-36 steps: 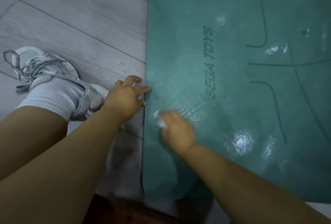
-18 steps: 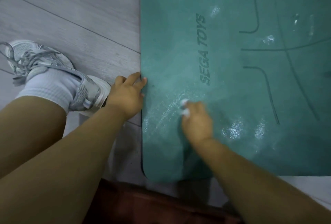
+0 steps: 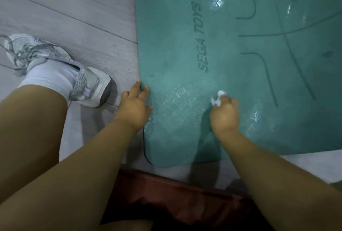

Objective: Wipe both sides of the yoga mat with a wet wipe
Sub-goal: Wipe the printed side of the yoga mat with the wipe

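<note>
Yoga mat [image 3: 231,60], teal, lies flat on floor [image 3: 74,8] w/ wet sheen near its corner; right hand [image 3: 224,115] fingers curl round wadded wet wipe [image 3: 218,99], left hand [image 3: 134,105] pins mat edge w/ straight fingers; if that hold slackens, mat could slide.

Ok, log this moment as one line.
right hand: grips wet wipe, on yoga mat | left hand: fingers flat on mat edge | printed side up, wet streaks

Wet wipe [image 3: 218,99] in right hand [image 3: 224,114] on mat [image 3: 231,68]
</note>
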